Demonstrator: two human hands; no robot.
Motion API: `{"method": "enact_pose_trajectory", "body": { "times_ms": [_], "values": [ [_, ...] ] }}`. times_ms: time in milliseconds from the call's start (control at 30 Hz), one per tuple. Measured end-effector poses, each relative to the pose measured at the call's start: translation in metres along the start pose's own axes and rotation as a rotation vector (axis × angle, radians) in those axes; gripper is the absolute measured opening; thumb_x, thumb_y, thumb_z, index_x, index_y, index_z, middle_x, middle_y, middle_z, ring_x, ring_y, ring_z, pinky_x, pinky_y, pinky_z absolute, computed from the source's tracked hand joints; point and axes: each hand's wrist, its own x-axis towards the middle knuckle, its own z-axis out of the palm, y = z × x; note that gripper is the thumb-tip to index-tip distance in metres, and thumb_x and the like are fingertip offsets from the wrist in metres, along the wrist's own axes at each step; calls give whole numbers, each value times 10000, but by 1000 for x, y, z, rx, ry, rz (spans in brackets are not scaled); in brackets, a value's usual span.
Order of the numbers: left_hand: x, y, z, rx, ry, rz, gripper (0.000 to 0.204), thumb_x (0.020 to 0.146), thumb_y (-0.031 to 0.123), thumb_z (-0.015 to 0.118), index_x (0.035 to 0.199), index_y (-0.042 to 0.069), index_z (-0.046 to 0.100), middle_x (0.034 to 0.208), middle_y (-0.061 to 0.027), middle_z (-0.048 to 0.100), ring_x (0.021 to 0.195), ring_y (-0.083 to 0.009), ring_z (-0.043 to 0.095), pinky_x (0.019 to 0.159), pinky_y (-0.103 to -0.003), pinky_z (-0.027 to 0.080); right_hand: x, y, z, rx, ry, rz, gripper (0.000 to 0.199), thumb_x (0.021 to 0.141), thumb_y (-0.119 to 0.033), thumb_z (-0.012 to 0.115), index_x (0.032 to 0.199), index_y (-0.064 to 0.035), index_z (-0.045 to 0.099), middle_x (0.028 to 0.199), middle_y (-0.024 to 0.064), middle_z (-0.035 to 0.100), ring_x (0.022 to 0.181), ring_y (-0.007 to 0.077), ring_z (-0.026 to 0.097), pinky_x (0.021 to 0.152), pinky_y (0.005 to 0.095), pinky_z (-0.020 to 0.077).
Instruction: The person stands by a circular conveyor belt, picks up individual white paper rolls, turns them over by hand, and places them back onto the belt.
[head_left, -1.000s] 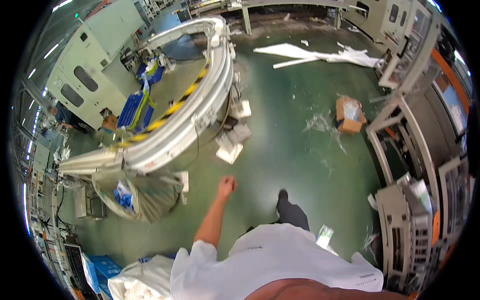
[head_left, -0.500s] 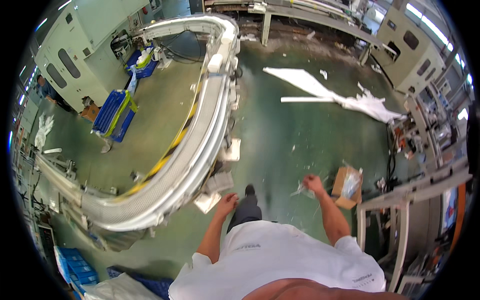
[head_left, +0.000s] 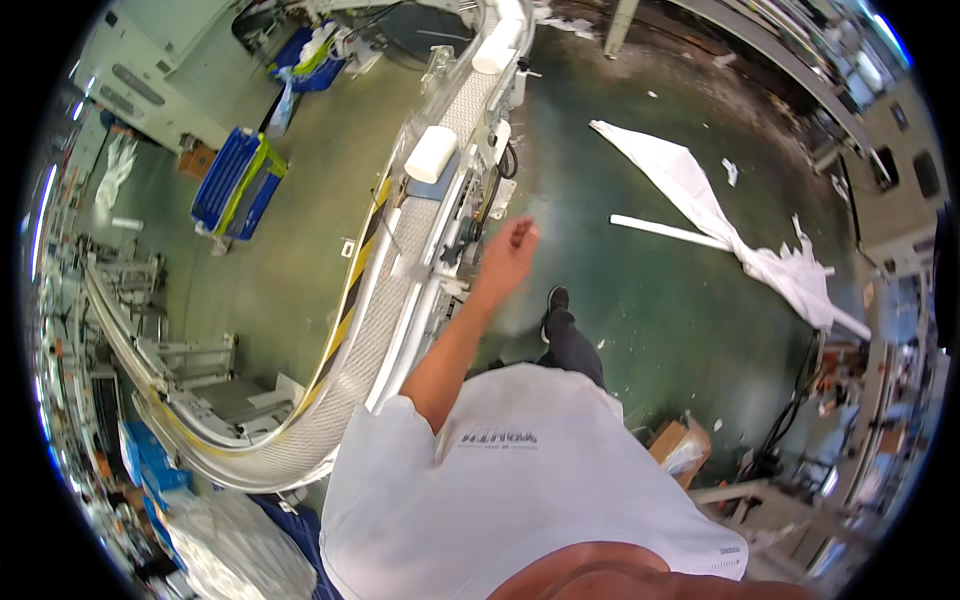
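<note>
My left hand (head_left: pixel 508 258) is raised beside the right rail of the curved conveyor (head_left: pixel 375 325). Its fingers are curled in, with nothing visible in them, and it appears apart from the rail. A black star-shaped knob (head_left: pixel 455 253) on the conveyor's side is the nearest part to it. Farther up the belt lies a thick white roll (head_left: pixel 431 153), and beyond it another white roll (head_left: pixel 492 52). My right hand is out of view, hidden behind or beside my shirt.
White sheet material (head_left: pixel 690 190) lies crumpled on the green floor at right, with a long white tube (head_left: pixel 665 231). A cardboard box (head_left: pixel 680 450) stands near my right side. Blue crates (head_left: pixel 222 185) are left of the conveyor. A large plastic bag (head_left: pixel 235 540) sits at lower left.
I have stepped forward alongside the conveyor, and the view has turned. My left hand has swung up and forward. My right hand has gone out of view.
</note>
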Motion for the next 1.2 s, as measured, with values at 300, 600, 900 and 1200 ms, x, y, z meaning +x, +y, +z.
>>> {"method": "enact_pose_trajectory", "body": {
  "times_ms": [300, 600, 900, 1200],
  "values": [
    [236, 4, 12, 367, 387, 46, 372, 930, 257, 609, 1194, -4, 575, 1086, -199, 651, 965, -313, 647, 859, -376, 508, 377, -134, -635, -106, 482, -363, 322, 942, -275, 549, 1096, -12, 654, 973, 153, 700, 914, 256, 662, 798, 364, 500],
    [497, -9, 23, 737, 217, -344, 486, 948, 449, 494, 1356, 185, 514, 1087, -242, 636, 1014, -403, 586, 864, -502, 472, 451, -521, -848, 50, 251, -817, 347, 917, -200, 608, 1231, -52, 601, 1129, 138, 678, 1036, 233, 649, 909, 327, 485],
    [619, -46, -6, 713, -68, -634, 533, 952, 536, 389, 1359, 216, 516, 1214, -173, 630, 1103, -374, 603, 929, -464, 476, 545, -696, -859, -618, 5, -1213, 448, 795, -46, 529, 1234, -110, 596, 1229, 93, 611, 1076, 319, 606, 871, 422, 505],
    [663, -57, 1, 410, 10, -741, 567, 944, 511, 476, 1382, 150, 479, 1350, -182, 540, 1260, -355, 492, 1048, -417, 399, 621, -788, -800, -1209, -374, -1332, 287, 851, -286, 555, 935, -84, 740, 989, 111, 713, 954, 304, 670, 813, 420, 527]
  ]
}}
